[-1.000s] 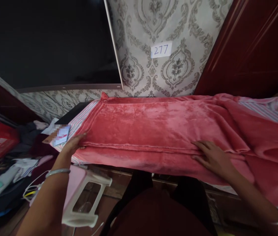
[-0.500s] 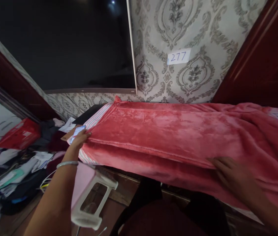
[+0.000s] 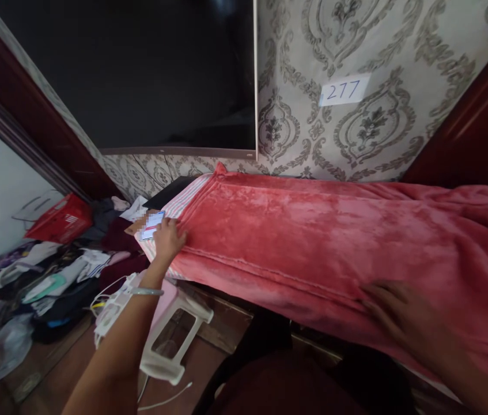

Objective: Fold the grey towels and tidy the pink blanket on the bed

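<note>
A red plush blanket (image 3: 295, 230), folded lengthwise, lies along a low surface by the wall. My left hand (image 3: 169, 237) rests on its left end with the fingers apart, close beside a lit phone (image 3: 152, 225). A pale bangle circles that wrist. Farther right, my right hand (image 3: 393, 308) lies on the blanket near its front fold, fingers stretched out and slightly blurred. Striped cloth (image 3: 187, 196) shows under the left end of the blanket.
A dark television (image 3: 140, 75) hangs behind, beside a paper label (image 3: 345, 89) reading 277. A pink and white plastic stool (image 3: 170, 369) stands at lower left. Heaped clothes (image 3: 62, 282) and a red bag (image 3: 60, 219) are on the left. A white cable (image 3: 166, 400) trails across the floor.
The folded layer's front edge has come down flat onto the lower layer. My left hand has shifted from the edge to lying on the blanket. The view has turned slightly left.
</note>
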A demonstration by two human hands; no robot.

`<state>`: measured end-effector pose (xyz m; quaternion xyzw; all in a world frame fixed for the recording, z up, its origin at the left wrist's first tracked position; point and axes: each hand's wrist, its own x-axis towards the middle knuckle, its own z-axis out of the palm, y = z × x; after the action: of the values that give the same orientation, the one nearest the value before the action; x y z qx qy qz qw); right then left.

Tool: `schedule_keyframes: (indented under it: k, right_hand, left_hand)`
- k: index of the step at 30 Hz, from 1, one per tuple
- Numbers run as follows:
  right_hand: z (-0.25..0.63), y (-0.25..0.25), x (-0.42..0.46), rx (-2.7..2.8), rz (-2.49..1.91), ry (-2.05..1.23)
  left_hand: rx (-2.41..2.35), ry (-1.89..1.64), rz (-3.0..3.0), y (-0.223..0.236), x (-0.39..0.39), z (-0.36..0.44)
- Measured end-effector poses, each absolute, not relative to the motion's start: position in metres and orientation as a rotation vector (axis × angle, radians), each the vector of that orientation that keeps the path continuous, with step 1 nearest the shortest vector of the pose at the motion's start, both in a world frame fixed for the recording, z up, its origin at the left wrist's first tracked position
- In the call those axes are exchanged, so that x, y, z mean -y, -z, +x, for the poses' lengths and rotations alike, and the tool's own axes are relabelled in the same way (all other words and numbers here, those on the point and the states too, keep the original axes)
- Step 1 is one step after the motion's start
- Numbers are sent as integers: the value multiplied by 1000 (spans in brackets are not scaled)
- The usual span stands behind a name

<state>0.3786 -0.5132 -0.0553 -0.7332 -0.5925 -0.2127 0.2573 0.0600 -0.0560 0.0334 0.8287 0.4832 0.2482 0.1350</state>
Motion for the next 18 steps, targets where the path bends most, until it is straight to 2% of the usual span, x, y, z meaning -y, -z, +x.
schedule_keyframes:
  k: [7, 12, 18]
  right_hand:
    - [343, 41, 442, 1683, -1938, 347]
    - [337, 50, 429, 1623, -1948, 297]
    - [337, 54, 428, 1600, -1928, 395]
  left_hand:
    - [-201, -463, 2901, 6, 145, 104]
    - [-147, -429, 2898, 16, 146, 113]
    - [-153, -489, 2952, 22, 140, 122]
